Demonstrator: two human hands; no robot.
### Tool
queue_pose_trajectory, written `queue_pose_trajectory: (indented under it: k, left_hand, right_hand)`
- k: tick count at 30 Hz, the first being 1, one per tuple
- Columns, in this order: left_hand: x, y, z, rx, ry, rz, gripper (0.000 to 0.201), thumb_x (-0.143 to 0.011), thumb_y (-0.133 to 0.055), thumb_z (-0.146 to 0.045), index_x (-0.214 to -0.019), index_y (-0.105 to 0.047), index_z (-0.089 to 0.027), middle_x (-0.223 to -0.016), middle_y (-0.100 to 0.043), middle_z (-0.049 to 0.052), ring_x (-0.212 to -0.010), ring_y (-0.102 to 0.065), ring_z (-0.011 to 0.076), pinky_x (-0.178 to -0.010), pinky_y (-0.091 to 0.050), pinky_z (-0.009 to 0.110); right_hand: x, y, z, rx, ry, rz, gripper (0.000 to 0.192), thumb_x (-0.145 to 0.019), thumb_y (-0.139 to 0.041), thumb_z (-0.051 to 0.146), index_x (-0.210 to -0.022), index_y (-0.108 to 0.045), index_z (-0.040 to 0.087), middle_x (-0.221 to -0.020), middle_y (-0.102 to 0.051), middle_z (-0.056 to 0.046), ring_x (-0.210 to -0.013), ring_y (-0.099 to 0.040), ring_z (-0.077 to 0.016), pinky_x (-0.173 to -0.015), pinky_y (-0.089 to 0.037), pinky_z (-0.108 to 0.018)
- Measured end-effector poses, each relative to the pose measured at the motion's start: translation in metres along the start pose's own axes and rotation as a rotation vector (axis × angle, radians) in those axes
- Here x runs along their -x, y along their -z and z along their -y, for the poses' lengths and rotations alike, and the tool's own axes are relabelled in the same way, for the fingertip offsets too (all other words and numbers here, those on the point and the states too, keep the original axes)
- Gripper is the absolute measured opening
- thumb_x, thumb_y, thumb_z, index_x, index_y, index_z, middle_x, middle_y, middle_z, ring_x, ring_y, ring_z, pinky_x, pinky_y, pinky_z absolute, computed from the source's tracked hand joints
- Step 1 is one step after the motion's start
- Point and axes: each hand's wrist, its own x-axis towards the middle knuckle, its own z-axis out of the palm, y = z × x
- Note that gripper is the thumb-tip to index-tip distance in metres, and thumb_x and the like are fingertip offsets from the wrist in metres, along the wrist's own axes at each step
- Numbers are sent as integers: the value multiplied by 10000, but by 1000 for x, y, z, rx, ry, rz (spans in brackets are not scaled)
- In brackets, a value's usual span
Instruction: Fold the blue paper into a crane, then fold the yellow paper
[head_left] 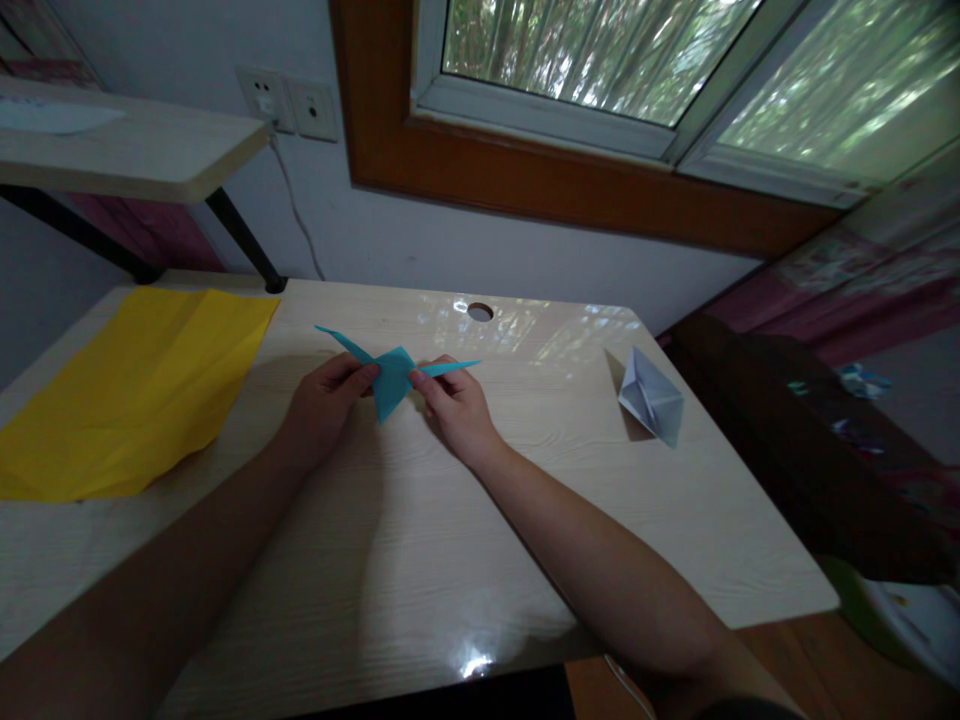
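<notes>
- The folded teal paper figure (391, 378) sits between both hands, held just above the table (420, 560) near its far middle, with one thin point running up to the left and another out to the right.
- The left hand (324, 400) pinches the figure's left side, thumb and fingertips closed on the paper.
- The right hand (454, 400) pinches the right side in the same way, close to where the right point springs from the body.
- The figure looks very light and thin; it should take almost no force to lift, and a hard squeeze would likely crush or crease it.
- The layered middle is probably the stiffest part and the safest place to hold; the long points look floppy and would bend or tear if pulled by their tips.
- The smooth paper may slip between dry fingers, so a flat pinch across the folds seems better than a grip on one edge.
- A yellow sheet (135, 395) lies flat at the left of the table, well apart from the hands.
- A folded grey-white paper shape (651, 398) rests at the right.
</notes>
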Motion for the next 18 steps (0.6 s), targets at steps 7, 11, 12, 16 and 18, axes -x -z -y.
queue_pose_trajectory:
  k: [7, 11, 12, 16, 18]
  left_hand:
    - [0, 1, 0, 6, 2, 8, 269, -806, -726, -462, -809, -707, -194, -801, -718, 23, -785, -664, 187, -769, -529, 289]
    - [1, 1, -1, -47, 7, 7, 280, -815, -705, -469, -774, -689, -193, -767, -704, 26, -772, -651, 189, -756, -523, 288]
    - [1, 1, -2, -50, 8, 5, 278, -813, -703, -469, -768, -686, -195, -761, -701, 24, -766, -648, 188, -751, -523, 287]
    - [1, 1, 0, -27, 5, 8, 291, -805, -704, -487, -770, -682, -199, -762, -690, 21, -768, -644, 189, -751, -523, 288]
    - [0, 1, 0, -20, -2, 11, 297, -806, -703, -494, -762, -679, -201, -750, -681, 17, -766, -642, 189, -746, -522, 286]
  right_hand:
    - [0, -1, 0, -31, -2, -2, 327, -900, -686, 534, -790, -639, 229, -725, -499, 19, -633, -473, -128, -581, -405, -273]
    - [0, -2, 0, -36, 1, 0, 309, -904, -683, 526, -807, -658, 233, -726, -501, 19, -627, -474, -127, -571, -405, -270]
    - [0, -2, 0, -35, -2, 0, 313, -903, -681, 532, -811, -661, 234, -725, -502, 19, -624, -474, -127, -569, -406, -270]
    - [0, -2, 0, -30, -6, 7, 320, -901, -677, 547, -833, -674, 234, -736, -515, 14, -627, -482, -128, -569, -413, -269]
    - [0, -1, 0, -30, -8, 8, 319, -903, -674, 546, -835, -671, 235, -735, -518, 13, -627, -483, -129, -570, -413, -269]
